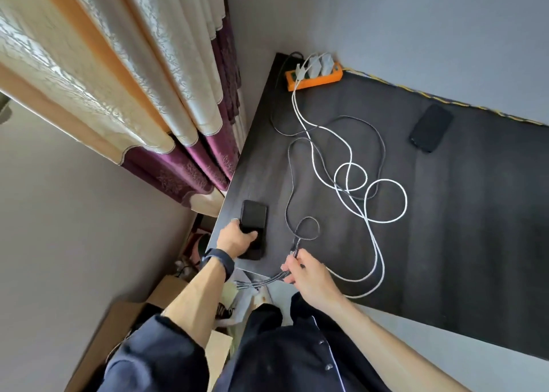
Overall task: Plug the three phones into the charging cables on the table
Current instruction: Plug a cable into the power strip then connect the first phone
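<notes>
Fingers of the left hand (237, 238) curl over the near end of a slim black phone (253, 228), thumb laid across its glossy, dark screen; the phone lies flat at the table's left front corner. A dark band (219, 261) circles that wrist. To the right, the right hand (306, 273) is closed in a pinch around a grey braided cable (289, 184), gripping it close to where it splits into several short connector tails (258, 283) that poke out past the table's front edge. That cable has a woven, speckled texture and snakes back in loose loops toward an orange power strip (315, 80) in the far left corner, where pale chargers are plugged in.

Two smooth white cables (386, 201) run from the strip as well, crossing the grey one and forming round coils in the middle of the table before trailing toward the front edge near the right wrist. A second black phone (430, 128), matte and rounded at the corners, lies face down well apart near the far edge. Only these two phones can be made out.

The dark table (475, 228) has a faint wood grain and stands against a plain grey wall (416, 20). Cream patterned curtains (118, 65) with purple hems hang to the left, and cardboard boxes (118, 326) sit on the floor below.
</notes>
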Tool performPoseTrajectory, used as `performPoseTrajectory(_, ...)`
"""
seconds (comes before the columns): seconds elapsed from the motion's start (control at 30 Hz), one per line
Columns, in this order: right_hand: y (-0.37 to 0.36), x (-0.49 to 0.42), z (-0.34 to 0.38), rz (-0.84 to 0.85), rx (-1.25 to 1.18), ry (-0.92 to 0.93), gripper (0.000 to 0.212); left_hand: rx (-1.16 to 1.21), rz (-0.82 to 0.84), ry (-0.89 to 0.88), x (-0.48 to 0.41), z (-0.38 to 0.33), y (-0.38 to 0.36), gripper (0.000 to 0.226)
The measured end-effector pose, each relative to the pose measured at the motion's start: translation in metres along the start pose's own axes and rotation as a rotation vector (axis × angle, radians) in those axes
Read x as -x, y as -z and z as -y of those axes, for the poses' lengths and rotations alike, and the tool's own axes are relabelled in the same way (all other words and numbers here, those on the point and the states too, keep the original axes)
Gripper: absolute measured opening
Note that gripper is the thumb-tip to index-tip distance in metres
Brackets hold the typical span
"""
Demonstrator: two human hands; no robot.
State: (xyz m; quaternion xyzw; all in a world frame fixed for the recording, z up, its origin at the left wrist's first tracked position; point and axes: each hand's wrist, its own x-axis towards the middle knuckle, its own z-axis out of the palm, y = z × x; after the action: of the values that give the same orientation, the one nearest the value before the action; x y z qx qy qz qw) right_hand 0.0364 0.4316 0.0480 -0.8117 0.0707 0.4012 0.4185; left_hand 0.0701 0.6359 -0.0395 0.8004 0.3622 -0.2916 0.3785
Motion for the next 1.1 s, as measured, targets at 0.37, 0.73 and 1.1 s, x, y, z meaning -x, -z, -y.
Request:
performPoseTrajectory(0.37, -0.047, 0.035, 0.037, -0.036, 0.257, 0.527, 0.038, 1.384, 0.383, 0.089, 0.075, 0.005, 0.1, 0.025)
performPoseTrajectory(0.73, -0.061, 0.042, 0.037, -0.143, 0.129, 0.371, 0.021, 1.388, 0.258, 0.046, 0.109, 0.027, 0.09, 0.029)
performPoseTrajectory(1.1, -0.055, 0.045, 0.042, -0.25, 0.171, 0.458, 0.024, 1.398, 0.275, 0.1, 0.118, 0.008, 0.084, 0.039)
